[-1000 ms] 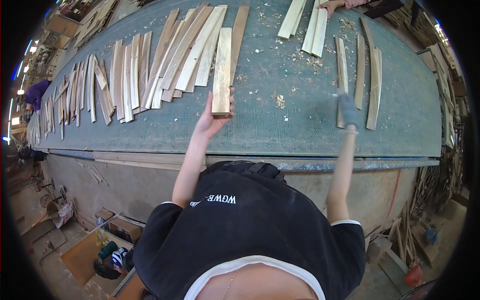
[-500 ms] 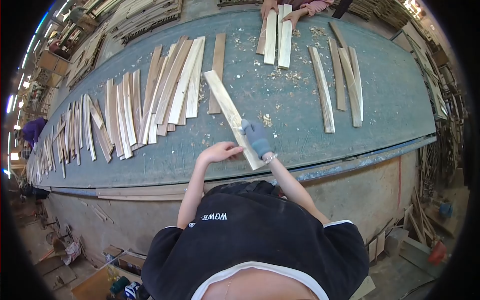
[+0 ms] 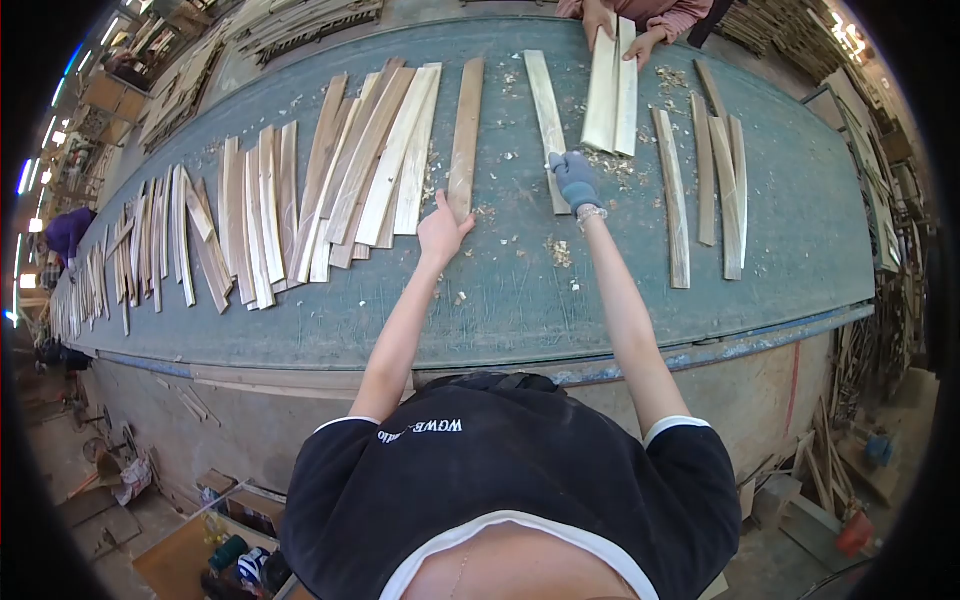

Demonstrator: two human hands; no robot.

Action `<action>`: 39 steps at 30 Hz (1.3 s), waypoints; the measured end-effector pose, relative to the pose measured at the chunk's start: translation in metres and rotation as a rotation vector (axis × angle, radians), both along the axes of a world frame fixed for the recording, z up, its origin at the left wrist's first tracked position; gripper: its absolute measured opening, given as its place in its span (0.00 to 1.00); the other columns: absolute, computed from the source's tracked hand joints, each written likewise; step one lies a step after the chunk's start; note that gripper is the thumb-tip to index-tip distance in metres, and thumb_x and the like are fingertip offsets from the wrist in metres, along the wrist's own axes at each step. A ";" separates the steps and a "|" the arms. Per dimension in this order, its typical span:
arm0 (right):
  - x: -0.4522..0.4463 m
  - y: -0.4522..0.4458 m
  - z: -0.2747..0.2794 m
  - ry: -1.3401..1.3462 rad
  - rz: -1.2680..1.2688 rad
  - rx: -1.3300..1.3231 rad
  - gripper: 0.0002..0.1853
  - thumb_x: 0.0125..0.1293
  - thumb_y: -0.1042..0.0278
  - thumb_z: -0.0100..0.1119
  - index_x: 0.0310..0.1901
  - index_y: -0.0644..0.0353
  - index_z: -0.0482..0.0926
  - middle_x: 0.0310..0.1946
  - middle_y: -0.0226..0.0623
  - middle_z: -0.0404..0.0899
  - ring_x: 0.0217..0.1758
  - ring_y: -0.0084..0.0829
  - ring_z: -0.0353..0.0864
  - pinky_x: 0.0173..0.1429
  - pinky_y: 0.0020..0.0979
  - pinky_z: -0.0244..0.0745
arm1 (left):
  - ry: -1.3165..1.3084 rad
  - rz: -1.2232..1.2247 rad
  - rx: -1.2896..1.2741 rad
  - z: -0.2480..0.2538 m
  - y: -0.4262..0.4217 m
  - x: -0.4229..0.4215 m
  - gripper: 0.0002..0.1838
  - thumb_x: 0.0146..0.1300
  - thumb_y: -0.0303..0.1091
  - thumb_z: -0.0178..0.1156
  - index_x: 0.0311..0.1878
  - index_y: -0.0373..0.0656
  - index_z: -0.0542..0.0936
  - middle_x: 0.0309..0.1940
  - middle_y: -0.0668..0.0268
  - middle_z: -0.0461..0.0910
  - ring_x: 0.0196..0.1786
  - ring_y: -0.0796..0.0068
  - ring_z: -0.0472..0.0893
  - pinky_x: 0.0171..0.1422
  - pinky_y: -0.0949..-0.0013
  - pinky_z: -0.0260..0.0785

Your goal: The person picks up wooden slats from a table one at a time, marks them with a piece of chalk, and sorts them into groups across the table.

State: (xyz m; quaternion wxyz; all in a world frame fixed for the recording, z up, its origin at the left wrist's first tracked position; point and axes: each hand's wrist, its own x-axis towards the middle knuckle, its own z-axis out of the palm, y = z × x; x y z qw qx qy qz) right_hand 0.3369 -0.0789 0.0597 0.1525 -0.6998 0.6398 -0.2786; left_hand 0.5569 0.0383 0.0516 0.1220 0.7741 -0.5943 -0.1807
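Note:
My left hand reaches forward over the green table. Its thumb and fingers straddle the near end of a brownish wooden slat, closed on its edges. In a grey-blue glove, my right hand grips a paler wooden slat near its lower end. That pale slat points away from me, along the tabletop; the glove hides part of it. To the left of my left hand lies a row of overlapping slats, light and dark mixed.
Across the table, a co-worker's hands hold pale boards. Several slats lie at the right. Wood shavings are scattered over the surface. Another person in purple is at the far left.
My right hand has moved the pale slat away from me, out onto the table. My left hand has gone forward to the brownish slat. The co-worker's boards have shifted right.

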 end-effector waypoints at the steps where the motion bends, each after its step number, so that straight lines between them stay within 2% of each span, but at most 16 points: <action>1: 0.003 0.002 0.015 0.066 0.053 -0.176 0.18 0.57 0.50 0.46 0.26 0.60 0.72 0.21 0.47 0.70 0.25 0.46 0.69 0.32 0.39 0.64 | 0.001 0.006 0.007 0.001 0.003 0.003 0.37 0.51 0.54 0.53 0.58 0.40 0.54 0.25 0.58 0.75 0.21 0.64 0.76 0.27 0.66 0.69; 3: 0.015 0.017 0.021 -0.035 0.091 -0.047 0.20 0.58 0.49 0.46 0.26 0.60 0.73 0.22 0.43 0.72 0.23 0.41 0.70 0.30 0.39 0.63 | 0.872 -0.047 0.081 0.005 0.015 0.006 0.31 0.56 0.48 0.51 0.56 0.38 0.56 0.25 0.58 0.75 0.18 0.71 0.75 0.23 0.70 0.67; 4: 0.018 0.025 0.018 -0.491 0.091 0.376 0.20 0.58 0.49 0.46 0.27 0.60 0.72 0.23 0.41 0.73 0.23 0.38 0.71 0.30 0.37 0.64 | 1.183 -0.019 0.135 0.015 0.026 0.002 0.24 0.59 0.44 0.48 0.52 0.37 0.60 0.26 0.59 0.76 0.21 0.74 0.76 0.25 0.73 0.68; 5: 0.022 0.036 0.013 -0.951 0.075 0.799 0.20 0.58 0.49 0.45 0.28 0.60 0.72 0.23 0.38 0.74 0.24 0.36 0.72 0.30 0.36 0.66 | 1.185 -0.018 0.149 0.026 0.039 -0.003 0.24 0.59 0.44 0.48 0.52 0.37 0.60 0.26 0.59 0.76 0.21 0.74 0.76 0.25 0.73 0.68; 7: 0.045 0.087 0.065 -1.507 0.017 1.118 0.17 0.58 0.50 0.47 0.33 0.57 0.73 0.26 0.31 0.74 0.24 0.25 0.71 0.31 0.29 0.69 | 1.617 -0.085 0.273 0.060 0.063 -0.015 0.19 0.60 0.42 0.47 0.48 0.37 0.64 0.26 0.61 0.76 0.25 0.76 0.76 0.30 0.75 0.68; 11: 0.056 0.134 0.050 -1.404 -0.012 1.164 0.17 0.59 0.52 0.47 0.38 0.57 0.72 0.27 0.32 0.74 0.26 0.27 0.72 0.33 0.28 0.70 | 1.516 -0.313 0.504 0.067 0.086 -0.027 0.18 0.60 0.42 0.48 0.45 0.36 0.66 0.26 0.63 0.76 0.29 0.77 0.76 0.35 0.78 0.67; 14: 0.046 0.158 0.040 -1.517 -0.092 1.260 0.16 0.59 0.54 0.46 0.34 0.59 0.73 0.24 0.31 0.74 0.28 0.28 0.74 0.33 0.29 0.69 | 1.180 -0.590 0.731 0.044 0.086 -0.014 0.18 0.59 0.42 0.50 0.41 0.35 0.71 0.33 0.65 0.76 0.36 0.79 0.75 0.44 0.76 0.66; 16: 0.039 0.180 0.045 -0.655 -0.090 0.673 0.16 0.57 0.56 0.46 0.30 0.62 0.74 0.21 0.37 0.74 0.26 0.31 0.73 0.32 0.30 0.67 | 1.061 -0.759 0.774 0.044 0.083 -0.009 0.17 0.59 0.42 0.50 0.39 0.36 0.73 0.32 0.66 0.77 0.35 0.79 0.76 0.43 0.76 0.66; 17: 0.032 0.190 0.043 -0.656 -0.117 0.660 0.16 0.57 0.56 0.46 0.30 0.62 0.74 0.21 0.37 0.74 0.26 0.31 0.73 0.32 0.30 0.67 | 0.940 -0.882 0.792 0.044 0.081 -0.006 0.16 0.59 0.42 0.50 0.37 0.37 0.74 0.31 0.66 0.77 0.35 0.79 0.76 0.42 0.75 0.66; 19: 0.020 0.205 0.042 -0.414 -0.063 0.372 0.17 0.57 0.57 0.46 0.29 0.66 0.74 0.20 0.38 0.74 0.23 0.29 0.71 0.28 0.31 0.63 | 0.692 -0.748 0.571 0.048 0.070 0.003 0.14 0.59 0.39 0.48 0.35 0.38 0.76 0.28 0.64 0.78 0.33 0.76 0.76 0.40 0.74 0.67; 20: 0.006 0.213 0.049 -0.385 -0.105 0.427 0.16 0.55 0.56 0.45 0.32 0.62 0.74 0.23 0.49 0.72 0.24 0.39 0.71 0.31 0.33 0.65 | 0.554 -0.624 0.453 0.044 0.062 0.010 0.14 0.59 0.39 0.47 0.34 0.38 0.76 0.27 0.62 0.78 0.33 0.73 0.77 0.40 0.72 0.67; 23: -0.044 0.237 0.068 -0.299 -0.199 0.280 0.17 0.56 0.55 0.44 0.31 0.62 0.74 0.22 0.48 0.72 0.24 0.41 0.71 0.30 0.35 0.65 | 0.127 -0.322 0.186 0.034 0.038 0.038 0.20 0.57 0.46 0.47 0.25 0.38 0.77 0.27 0.54 0.77 0.31 0.60 0.77 0.38 0.61 0.68; 28: -0.131 0.254 0.108 0.037 -0.347 0.025 0.18 0.58 0.53 0.44 0.31 0.61 0.74 0.23 0.48 0.73 0.26 0.47 0.71 0.30 0.38 0.65 | -0.332 0.077 -0.135 0.014 0.021 0.078 0.25 0.55 0.52 0.47 0.45 0.40 0.71 0.38 0.51 0.70 0.42 0.54 0.71 0.42 0.54 0.65; 31: -0.171 0.235 0.111 0.332 -0.432 -0.099 0.16 0.57 0.53 0.45 0.28 0.58 0.74 0.27 0.45 0.74 0.26 0.46 0.71 0.30 0.38 0.66 | -0.369 0.177 -0.120 -0.003 0.025 0.101 0.30 0.53 0.55 0.48 0.54 0.43 0.63 0.46 0.52 0.64 0.49 0.55 0.66 0.43 0.52 0.64; 35: -0.194 0.185 0.090 0.706 -0.500 -0.134 0.14 0.55 0.53 0.48 0.26 0.54 0.74 0.34 0.38 0.75 0.32 0.41 0.73 0.36 0.37 0.68 | -0.486 0.219 -0.195 -0.003 0.040 0.113 0.32 0.51 0.54 0.52 0.55 0.44 0.63 0.46 0.55 0.64 0.49 0.59 0.65 0.43 0.53 0.63; 39: -0.207 0.151 0.043 0.794 -0.174 -0.245 0.13 0.54 0.52 0.49 0.25 0.53 0.75 0.35 0.36 0.75 0.39 0.39 0.71 0.42 0.37 0.66 | -0.555 0.194 -0.226 -0.007 0.038 0.116 0.29 0.52 0.52 0.52 0.52 0.42 0.65 0.45 0.57 0.65 0.47 0.61 0.67 0.41 0.56 0.65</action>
